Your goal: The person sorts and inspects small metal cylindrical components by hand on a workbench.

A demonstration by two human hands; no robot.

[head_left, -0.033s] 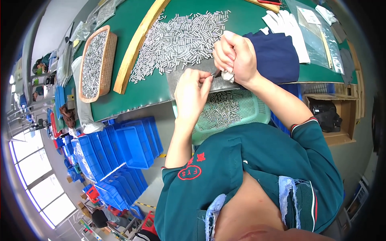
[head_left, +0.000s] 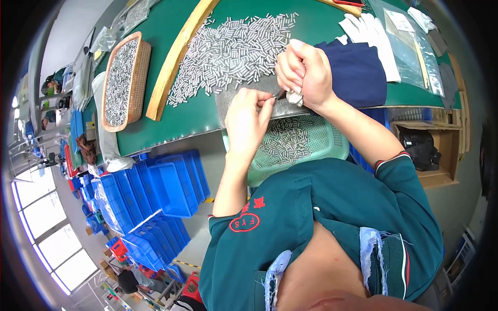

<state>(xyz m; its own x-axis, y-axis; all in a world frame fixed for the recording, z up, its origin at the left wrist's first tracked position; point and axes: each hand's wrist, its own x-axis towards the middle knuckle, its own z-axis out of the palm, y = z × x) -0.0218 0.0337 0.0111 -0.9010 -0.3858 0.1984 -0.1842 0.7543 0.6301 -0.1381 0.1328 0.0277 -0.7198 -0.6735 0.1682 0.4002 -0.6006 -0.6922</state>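
Note:
My left hand (head_left: 244,119) pinches a small metal pin (head_left: 274,97) between thumb and forefinger, over a grey metal plate (head_left: 223,106) at the table's near edge. Just right of it, my right hand (head_left: 314,78) is closed in a fist round a cloth-wrapped tool (head_left: 294,99). The tool's dark, narrow tip points at the pin; its exact kind is mostly hidden by the fist. Beyond both hands spreads a wide heap of short silvery metal pins (head_left: 228,54). Below the table edge, a pale green basket (head_left: 338,142) holds more such pins.
A wooden strip (head_left: 179,57) borders the heap's left side. Left of it stands a tan basket (head_left: 137,85) filled with pins. Dark blue cloth (head_left: 358,72) and white gloves (head_left: 371,36) lie to the right. Blue bins (head_left: 171,189) stand on the floor at left, a cardboard box (head_left: 441,173) at right.

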